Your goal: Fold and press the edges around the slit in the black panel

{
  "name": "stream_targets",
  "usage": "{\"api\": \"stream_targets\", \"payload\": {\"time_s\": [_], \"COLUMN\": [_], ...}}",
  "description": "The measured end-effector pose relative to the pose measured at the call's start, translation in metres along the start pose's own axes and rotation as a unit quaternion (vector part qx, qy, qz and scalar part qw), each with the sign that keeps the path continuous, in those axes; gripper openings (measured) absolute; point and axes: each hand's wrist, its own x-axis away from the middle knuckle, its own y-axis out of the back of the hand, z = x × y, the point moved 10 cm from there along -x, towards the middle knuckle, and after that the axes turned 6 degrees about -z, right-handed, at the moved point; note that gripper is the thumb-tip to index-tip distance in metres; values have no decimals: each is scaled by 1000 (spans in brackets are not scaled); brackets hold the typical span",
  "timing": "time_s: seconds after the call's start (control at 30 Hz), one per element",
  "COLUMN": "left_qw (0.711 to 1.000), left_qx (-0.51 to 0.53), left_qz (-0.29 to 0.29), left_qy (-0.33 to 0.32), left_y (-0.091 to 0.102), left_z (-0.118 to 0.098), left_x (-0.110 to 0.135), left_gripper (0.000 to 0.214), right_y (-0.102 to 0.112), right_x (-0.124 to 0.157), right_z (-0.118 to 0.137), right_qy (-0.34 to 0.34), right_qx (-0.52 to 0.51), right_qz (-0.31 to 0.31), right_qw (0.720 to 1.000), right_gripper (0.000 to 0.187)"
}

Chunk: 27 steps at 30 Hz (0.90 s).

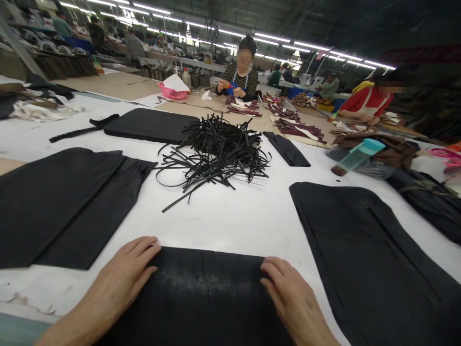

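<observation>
Black fabric panel point(205, 293) sits bottom center on the white surface point(230, 216). We have our left hand point(122, 274) flat on its upper left corner and our right hand point(291, 298) flat on the upper right, fingers spread, gripping nothing. Pile of black strips point(216, 149) lies mid-frame, with more black panels left point(61, 202) and right point(370, 259).

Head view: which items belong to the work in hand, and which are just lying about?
In hand: black panel, with the left hand and right hand flat on its far corners.

Lying about: strips, left stack, right piece, bottle, pink bowl.
</observation>
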Motion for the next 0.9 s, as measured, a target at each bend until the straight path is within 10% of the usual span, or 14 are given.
{"api": "stream_targets", "payload": {"time_s": [0.4, 0.9], "left_qw": [980, 966], "left_qx": [69, 158], "left_qz": [175, 141], "left_qy": [73, 146], "left_y": [-27, -34], "left_z": [-1, -2], "left_x": [-36, -42], "left_gripper": [8, 20], "right_y": [-9, -1], "right_x": [-31, -36], "right_z": [-11, -18], "right_qy": [-16, -28], "right_qx": [-17, 39], "right_qz": [36, -68], "right_qw": [999, 997], "right_gripper": [14, 20]}}
